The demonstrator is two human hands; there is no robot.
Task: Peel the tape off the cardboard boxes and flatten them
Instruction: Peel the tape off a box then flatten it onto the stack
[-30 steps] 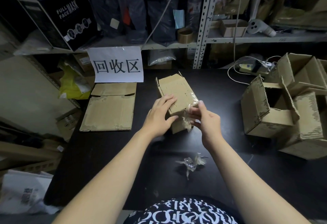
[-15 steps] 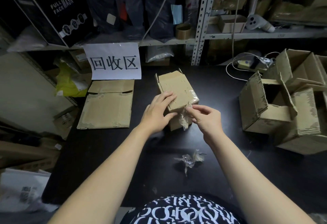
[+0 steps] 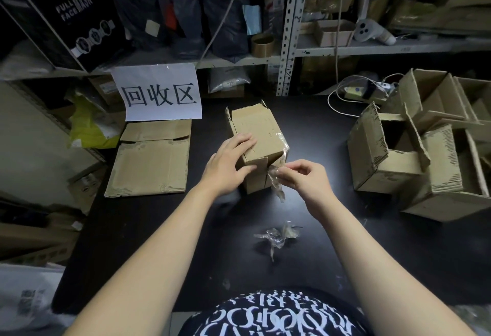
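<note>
A small brown cardboard box (image 3: 261,134) lies on its side in the middle of the black table (image 3: 148,229). My left hand (image 3: 228,165) grips its near left corner, fingers over the top and thumb on the end flap. My right hand (image 3: 305,179) pinches a strip of clear tape (image 3: 276,184) that hangs crumpled from the box's near end and is still stuck along the box's right edge.
A crumpled wad of peeled tape (image 3: 277,236) lies on the table near me. Flattened cardboard (image 3: 151,160) lies at the left under a paper sign (image 3: 159,92). Several open boxes (image 3: 414,149) crowd the right side. Cluttered shelves (image 3: 372,49) stand behind.
My right hand has moved down and toward me, drawing the tape strip off the box's near end. My left hand has kept its hold on the box.
</note>
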